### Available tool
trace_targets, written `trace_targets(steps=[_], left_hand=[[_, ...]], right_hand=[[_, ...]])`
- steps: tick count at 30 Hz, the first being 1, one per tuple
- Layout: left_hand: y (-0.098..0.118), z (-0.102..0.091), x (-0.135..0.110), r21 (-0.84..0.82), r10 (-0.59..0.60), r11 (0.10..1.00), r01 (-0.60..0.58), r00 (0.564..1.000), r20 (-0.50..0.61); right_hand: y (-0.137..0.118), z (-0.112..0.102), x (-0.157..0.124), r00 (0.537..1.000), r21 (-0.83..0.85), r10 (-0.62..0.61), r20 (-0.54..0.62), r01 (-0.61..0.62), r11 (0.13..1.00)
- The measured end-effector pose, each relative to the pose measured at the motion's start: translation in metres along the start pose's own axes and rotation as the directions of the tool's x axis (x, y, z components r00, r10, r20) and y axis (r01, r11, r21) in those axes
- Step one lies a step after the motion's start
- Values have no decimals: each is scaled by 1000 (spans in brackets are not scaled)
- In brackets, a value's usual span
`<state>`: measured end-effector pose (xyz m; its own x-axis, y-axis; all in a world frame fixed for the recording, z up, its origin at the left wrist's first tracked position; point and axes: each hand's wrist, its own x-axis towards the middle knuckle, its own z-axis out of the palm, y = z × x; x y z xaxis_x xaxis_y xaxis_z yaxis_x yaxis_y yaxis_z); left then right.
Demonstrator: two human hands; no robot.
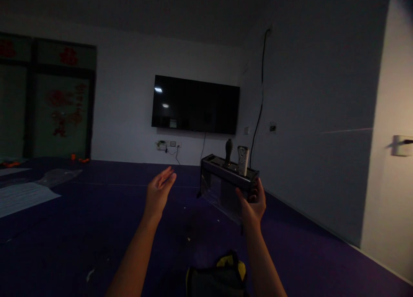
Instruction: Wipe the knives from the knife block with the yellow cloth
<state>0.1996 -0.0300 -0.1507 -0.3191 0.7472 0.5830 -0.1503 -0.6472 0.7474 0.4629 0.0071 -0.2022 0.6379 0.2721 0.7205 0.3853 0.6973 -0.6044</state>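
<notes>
A see-through box with a dark frame (222, 170) is held up off the floor by my right hand (254, 204). My thumb lies on its near side and the fingers curl round its right end. Out of its top stand a dark rounded handle (229, 151) and a pale, patterned upright piece (243, 161); I cannot make out what tools they belong to. To the left of the box, apart from it, my left hand (159, 191) is raised with fingers stretched out, open and holding nothing.
A black and yellow bag (216, 279) lies on the dark purple floor (80, 241) close to me. Printed paper (26, 198) and a plastic bag (61, 176) are at left, with orange items (11, 164) beyond. A television (195, 104) hangs on the far wall.
</notes>
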Motion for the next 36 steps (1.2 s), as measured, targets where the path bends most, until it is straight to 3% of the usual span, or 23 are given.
trace_targets(steps=[2, 5, 11, 18, 29, 36], left_hand=[[6, -6, 1, 13, -34, 999, 34, 999, -39], [10, -15, 4, 23, -83, 996, 86, 989, -120], [6, -27, 10, 14, -173, 984, 179, 969, -178], [7, -30, 10, -25, -330, 944, 330, 944, -5], [19, -32, 13, -163, -542, 809, 565, 824, 166], [22, -39, 13, -368, -488, 679, 635, 765, 420]], right_hand=[[13, -7, 2, 979, -172, -152, -135, 128, 977], [32, -18, 3, 927, -391, -310, -209, 211, 896], [58, -34, -4, 921, -559, -302, -247, 120, 821], [74, -41, -14, 927, -581, -238, -289, 28, 813], [84, -42, -14, 921, -579, -260, -290, 48, 814], [87, -43, -15, 928, -562, -252, -275, 58, 825]])
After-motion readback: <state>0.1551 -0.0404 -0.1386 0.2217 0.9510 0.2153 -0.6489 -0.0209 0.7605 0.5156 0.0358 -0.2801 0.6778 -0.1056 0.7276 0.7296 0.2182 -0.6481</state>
